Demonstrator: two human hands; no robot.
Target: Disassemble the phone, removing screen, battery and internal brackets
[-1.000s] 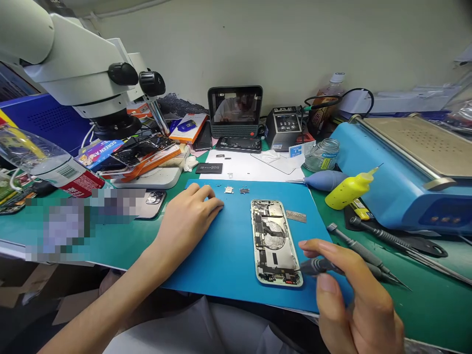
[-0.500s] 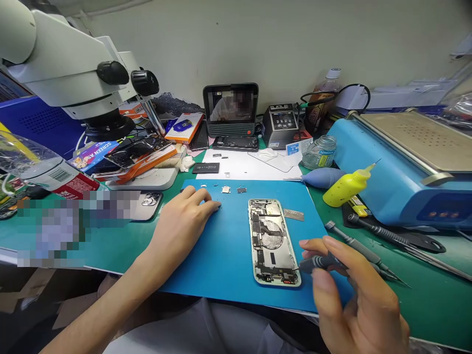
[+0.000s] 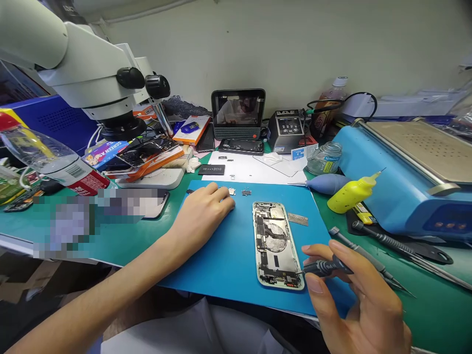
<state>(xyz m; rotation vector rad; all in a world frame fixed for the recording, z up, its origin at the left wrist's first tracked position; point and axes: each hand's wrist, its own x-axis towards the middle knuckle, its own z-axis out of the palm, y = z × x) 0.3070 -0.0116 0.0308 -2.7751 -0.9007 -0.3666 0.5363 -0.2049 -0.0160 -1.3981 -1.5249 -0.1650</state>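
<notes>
My right hand [image 3: 361,290] holds a dark grey screwdriver [image 3: 326,267] between thumb and fingers. The screwdriver's tip meets the lower right edge of an opened phone [image 3: 279,246], whose inner parts lie bare on a blue mat [image 3: 217,265]. Over the mat's upper left, my left hand [image 3: 202,211] is closed with its fingers bent together and fingertips low. Anything in that grip is hidden from view. Just beyond those fingers are a small square metal part [image 3: 231,191] and a small dark part [image 3: 246,192]. A flat metal strip [image 3: 298,219] lies right of the phone.
A microscope [image 3: 96,83] looms at the left over stacked phones and boxes. A phone battery [image 3: 211,169] lies on white paper [image 3: 239,169]. At the right are a blue air blower [image 3: 327,184], a yellow bottle [image 3: 348,195], tweezers [image 3: 372,255] and a blue heating machine [image 3: 398,182].
My left hand has moved right and now covers some small parts at the mat's top. The screwdriver stays at the phone's lower right edge. The whole view has shifted slightly.
</notes>
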